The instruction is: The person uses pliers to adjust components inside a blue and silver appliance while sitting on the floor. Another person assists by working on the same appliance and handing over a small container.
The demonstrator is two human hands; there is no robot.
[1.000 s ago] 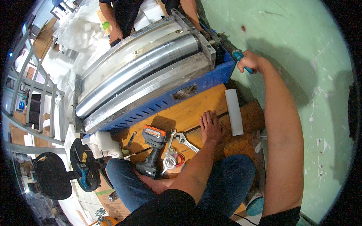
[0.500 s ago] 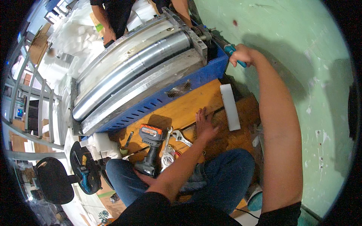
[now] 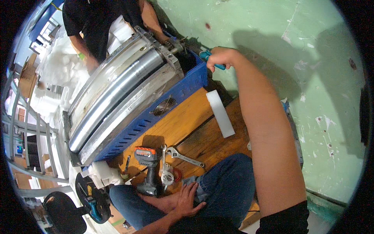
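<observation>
My right hand (image 3: 221,58) is closed around a teal-handled hand tool (image 3: 219,66) at the right end of a blue-cased roller machine (image 3: 194,78). The tool's working end is hard to make out there. My left hand (image 3: 187,201) lies with its fingers stretched out by my lap, near my bare foot, holding nothing. In front of it are a cordless power tool (image 3: 151,171) in grey and orange, an adjustable wrench (image 3: 186,157), a combination wrench (image 3: 163,154) and a clear plastic bag (image 3: 167,177).
A co-worker's torso and arms (image 3: 95,27) are behind the machine, one hand near its far right end. A white foam block (image 3: 221,115) lies on the wooden boards (image 3: 194,136). A green wall (image 3: 288,70) borders the right. A black chair (image 3: 62,212) stands at left.
My left hand has drawn back from the boards to my lap. My right hand keeps hold of the teal-handled tool by the machine's end. The whole view has shifted.
</observation>
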